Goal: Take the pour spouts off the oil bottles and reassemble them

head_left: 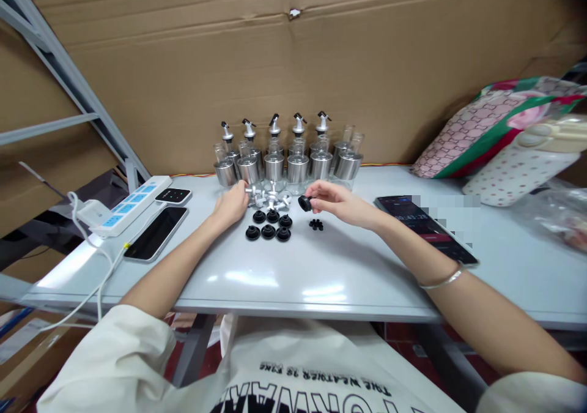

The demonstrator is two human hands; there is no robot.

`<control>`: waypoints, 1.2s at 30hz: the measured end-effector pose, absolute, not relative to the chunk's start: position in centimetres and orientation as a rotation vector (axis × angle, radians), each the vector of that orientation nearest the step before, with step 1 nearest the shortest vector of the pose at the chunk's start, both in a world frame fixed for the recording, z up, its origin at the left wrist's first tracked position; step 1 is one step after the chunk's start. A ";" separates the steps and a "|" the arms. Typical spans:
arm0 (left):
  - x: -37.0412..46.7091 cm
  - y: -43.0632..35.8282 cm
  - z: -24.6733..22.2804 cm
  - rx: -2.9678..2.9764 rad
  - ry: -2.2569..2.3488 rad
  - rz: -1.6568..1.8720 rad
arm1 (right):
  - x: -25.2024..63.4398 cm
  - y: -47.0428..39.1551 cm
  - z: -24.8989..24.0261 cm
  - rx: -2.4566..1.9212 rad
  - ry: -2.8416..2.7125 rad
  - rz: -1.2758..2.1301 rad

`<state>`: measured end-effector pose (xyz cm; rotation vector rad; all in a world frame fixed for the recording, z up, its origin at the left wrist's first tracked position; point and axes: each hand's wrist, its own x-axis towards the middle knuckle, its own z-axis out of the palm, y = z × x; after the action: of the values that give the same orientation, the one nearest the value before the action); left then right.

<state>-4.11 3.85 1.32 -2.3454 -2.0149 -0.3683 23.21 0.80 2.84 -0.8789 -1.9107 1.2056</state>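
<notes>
My right hand pinches a black round stopper between thumb and fingers, above the table. My left hand is closed at the left end of a pile of silver pourer spouts, its fingertips on one spout. Two rows of black stoppers lie on the table between my hands. Under my right hand is a small cluster of tiny black caps. Behind the spouts stand steel-clad glass bottles; several at the back carry pourers with black flip lids.
At left, a power strip, a small black device and a phone lie with white cables. A larger phone showing a timer lies by my right forearm. A dotted bottle and patterned bag occupy the right. Cardboard stands behind.
</notes>
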 end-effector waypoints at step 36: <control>-1.4 -0.1 1.2 -3.008 -1.062 -0.307 | 21.0 -1.8 1.7 -0.889 -2.491 0.592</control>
<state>-1.43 -0.14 1.24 -3.0077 -1.0616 -0.3071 21.02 -1.77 1.72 -0.8889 -2.4913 0.5918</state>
